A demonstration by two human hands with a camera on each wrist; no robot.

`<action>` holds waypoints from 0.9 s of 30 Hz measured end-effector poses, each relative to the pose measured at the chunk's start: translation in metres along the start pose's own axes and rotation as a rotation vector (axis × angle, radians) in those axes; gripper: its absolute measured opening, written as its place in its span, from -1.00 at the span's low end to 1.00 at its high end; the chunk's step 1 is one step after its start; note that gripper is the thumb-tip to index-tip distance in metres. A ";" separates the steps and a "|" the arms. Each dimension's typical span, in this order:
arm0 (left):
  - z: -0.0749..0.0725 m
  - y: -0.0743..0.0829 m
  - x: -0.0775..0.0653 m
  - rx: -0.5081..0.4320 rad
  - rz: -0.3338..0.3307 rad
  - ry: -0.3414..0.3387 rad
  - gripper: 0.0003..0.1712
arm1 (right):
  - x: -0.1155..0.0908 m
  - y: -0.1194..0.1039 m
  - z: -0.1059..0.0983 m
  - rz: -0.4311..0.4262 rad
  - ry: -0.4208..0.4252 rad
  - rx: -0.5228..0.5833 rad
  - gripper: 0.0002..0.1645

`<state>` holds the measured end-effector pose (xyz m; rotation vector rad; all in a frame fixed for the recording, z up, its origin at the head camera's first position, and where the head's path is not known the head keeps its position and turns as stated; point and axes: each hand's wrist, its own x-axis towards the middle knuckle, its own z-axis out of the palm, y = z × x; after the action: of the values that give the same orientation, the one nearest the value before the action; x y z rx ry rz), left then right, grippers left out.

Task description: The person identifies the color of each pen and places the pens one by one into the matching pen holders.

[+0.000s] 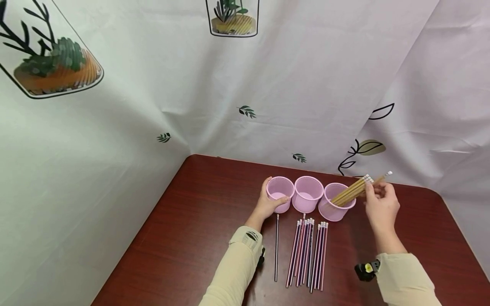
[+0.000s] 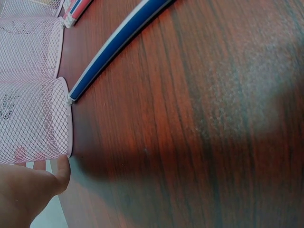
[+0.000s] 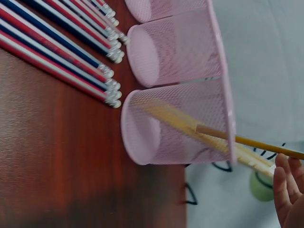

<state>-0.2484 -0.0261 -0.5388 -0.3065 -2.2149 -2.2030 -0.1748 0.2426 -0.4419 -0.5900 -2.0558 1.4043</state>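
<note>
My left hand (image 1: 266, 205) grips the leftmost pink mesh pencil cup (image 1: 280, 180), thumb across its front and fingers around its far left side. In the left wrist view, part of this hand (image 2: 33, 187) shows against the cup's mesh (image 2: 35, 121). My right hand (image 1: 383, 208) pinches a yellow pencil (image 1: 383, 177) by its eraser end, beside the right pink cup (image 1: 333, 212). In the right wrist view, the held pencil (image 3: 266, 145) slants with its lower end over the cup's mesh side (image 3: 190, 102). Several yellow pencils (image 1: 348, 193) lean inside that cup.
A middle pink cup (image 1: 308, 180) stands between the other two. In front lie several striped pencils (image 1: 302, 253), another striped group (image 1: 320, 255) and a single dark pencil (image 1: 276, 250). The dark red table (image 1: 183, 238) meets a patterned white cloth (image 1: 214, 127) behind.
</note>
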 end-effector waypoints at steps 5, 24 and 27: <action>-0.001 0.017 -0.006 -0.051 0.017 -0.018 0.03 | 0.003 0.013 -0.001 0.072 -0.027 -0.024 -0.84; -0.003 0.033 -0.013 -0.052 -0.001 -0.031 0.00 | 0.001 0.031 0.004 0.159 -0.086 -0.227 -0.51; -0.002 0.033 -0.013 -0.053 -0.005 -0.029 -0.01 | 0.002 0.032 0.005 0.174 -0.083 -0.213 -0.51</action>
<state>-0.2315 -0.0304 -0.5081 -0.3356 -2.1771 -2.2769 -0.1780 0.2516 -0.4725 -0.8291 -2.2853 1.3329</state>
